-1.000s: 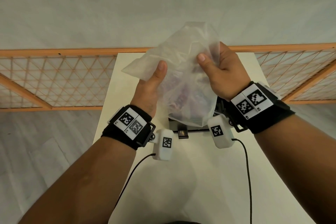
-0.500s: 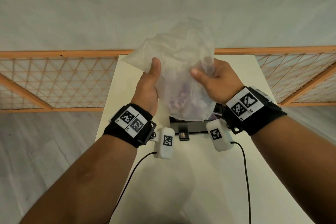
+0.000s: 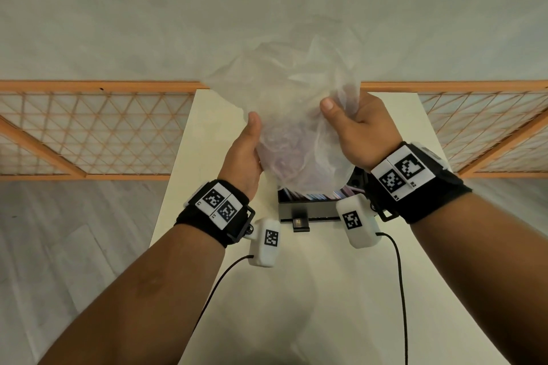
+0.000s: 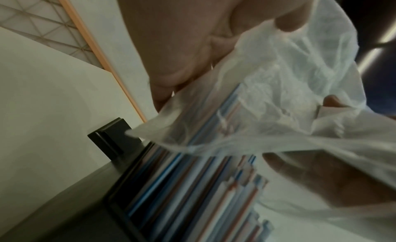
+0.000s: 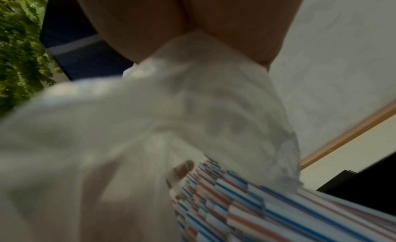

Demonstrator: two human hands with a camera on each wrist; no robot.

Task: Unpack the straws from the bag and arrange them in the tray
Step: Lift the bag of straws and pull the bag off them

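A thin translucent plastic bag hangs in the air above the black tray. My left hand grips its left side and my right hand grips its right side, thumbs toward me. Red, white and blue striped straws lie side by side in the tray, and their ends show under the bag's lower edge. In the right wrist view the straws run beneath the bag. The bag hides most of the tray from the head view.
The tray sits on a narrow cream table. An orange lattice fence runs behind the table on both sides. Wrist camera cables trail over the table toward me. Green foliage shows in the right wrist view.
Both hands have lowered the bag slightly and drawn it toward me. The bag looks more crumpled and spread wider between the hands.
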